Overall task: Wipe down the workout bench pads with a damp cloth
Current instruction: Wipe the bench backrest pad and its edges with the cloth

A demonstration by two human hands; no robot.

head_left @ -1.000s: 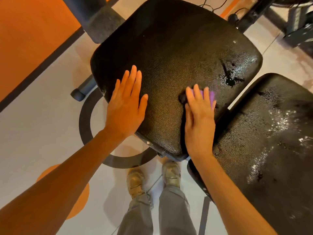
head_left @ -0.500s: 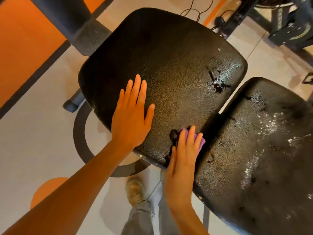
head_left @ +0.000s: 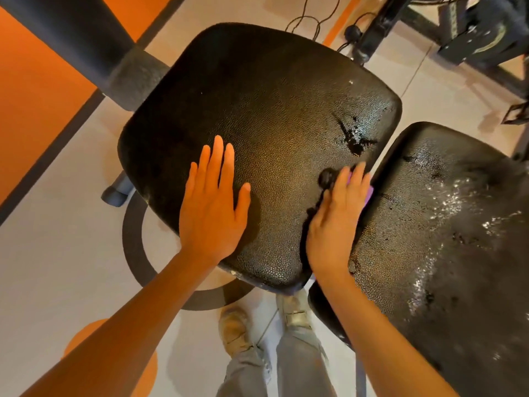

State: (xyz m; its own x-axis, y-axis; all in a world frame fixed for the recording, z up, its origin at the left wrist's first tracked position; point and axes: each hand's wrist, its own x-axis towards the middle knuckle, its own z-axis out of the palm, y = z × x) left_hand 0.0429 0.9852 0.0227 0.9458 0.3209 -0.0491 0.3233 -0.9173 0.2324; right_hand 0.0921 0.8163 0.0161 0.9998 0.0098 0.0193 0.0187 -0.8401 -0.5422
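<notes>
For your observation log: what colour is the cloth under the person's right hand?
Purple; the cloth peeks out beside the right hand, head view.

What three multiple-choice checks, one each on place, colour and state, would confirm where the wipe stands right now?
1. Where is the cloth?
A. On the floor
B. Under the right hand, by the seat pad's right edge
C. On the back pad

2. What colour is the cloth?
A. Purple
B. White
C. Green

3. How is the left hand?
A. Gripping the cloth
B. Raised off
C. Flat on the seat pad

Key: B, purple shows under its fingers at the gap; A, purple edge visible; C, fingers straight on the pad.
</notes>
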